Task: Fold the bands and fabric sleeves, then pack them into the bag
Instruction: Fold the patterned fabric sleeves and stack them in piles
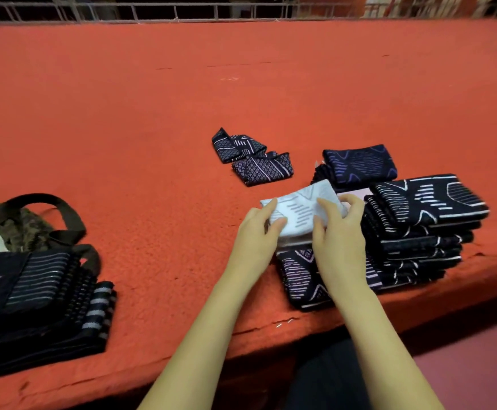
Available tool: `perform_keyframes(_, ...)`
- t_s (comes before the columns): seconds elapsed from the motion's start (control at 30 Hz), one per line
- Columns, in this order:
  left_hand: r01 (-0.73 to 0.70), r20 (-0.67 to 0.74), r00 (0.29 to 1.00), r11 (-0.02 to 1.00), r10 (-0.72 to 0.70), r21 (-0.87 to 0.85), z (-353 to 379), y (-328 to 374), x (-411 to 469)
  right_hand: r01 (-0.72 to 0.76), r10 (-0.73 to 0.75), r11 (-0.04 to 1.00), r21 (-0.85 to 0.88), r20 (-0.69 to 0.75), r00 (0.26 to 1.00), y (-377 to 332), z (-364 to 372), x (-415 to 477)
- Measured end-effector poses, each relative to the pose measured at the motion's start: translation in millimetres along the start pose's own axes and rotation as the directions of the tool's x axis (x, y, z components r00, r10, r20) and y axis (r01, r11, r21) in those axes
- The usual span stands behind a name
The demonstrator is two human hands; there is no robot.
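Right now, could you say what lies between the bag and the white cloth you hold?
Only bare red table between bag and white cloth, in the head view.

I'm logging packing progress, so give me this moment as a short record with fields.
hands: left hand and right hand both grip the white patterned cloth
under it: dark patterned stack at the table edge
right: tall dark stack
centre: loosely folded dark band, lying alone
far left: bag, striped folded pile in front of it
surface: red table
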State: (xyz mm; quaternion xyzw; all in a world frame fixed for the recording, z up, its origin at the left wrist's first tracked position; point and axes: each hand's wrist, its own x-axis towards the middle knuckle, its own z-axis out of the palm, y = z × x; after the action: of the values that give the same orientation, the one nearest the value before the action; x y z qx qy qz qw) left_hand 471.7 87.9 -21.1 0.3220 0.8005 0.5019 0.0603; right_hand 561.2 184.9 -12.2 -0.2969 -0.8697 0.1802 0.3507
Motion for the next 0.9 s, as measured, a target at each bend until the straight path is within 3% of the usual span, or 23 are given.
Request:
perform_keyframes(0.17, -0.037, -0.007, 0.999, 0.999, 0.037, -0.023, 11, 4, -1, 0.008, -0.019, 0.988, -0.155, -0.069, 0.997, -1, -7, 3)
perform_keyframes(0.33, -0.024, -0.074, 0.997, 0.994, 0.032, 0.109, 17, -9, -10, -0.045, 0.094, 0.96, -0.277, 0.166, 0.982, 7, 6, 8)
perform_keyframes(0.57, 0.049, -0.008, 0.999, 0.998, -0.048, 0.025, 16, -21, -7, -0.099, 0.203, 0.935, -0.341, 0.286, 0.937, 5, 4, 16)
perform_keyframes(0.7, -0.013, -0.017, 1.0, 0.999, 0.013, -0.036, 4, -17, 10, -0.085, 0.253, 0.905, -0.416, 0.367, 0.895, -9, -7, 37)
perform_keyframes(0.9, 0.033, -0.101, 0.995, 0.994, -0.022, 0.106, -32, -32, 86, 0.01, 0.076, 0.963, -0.27, 0.306, 0.949, -55, 19, 106)
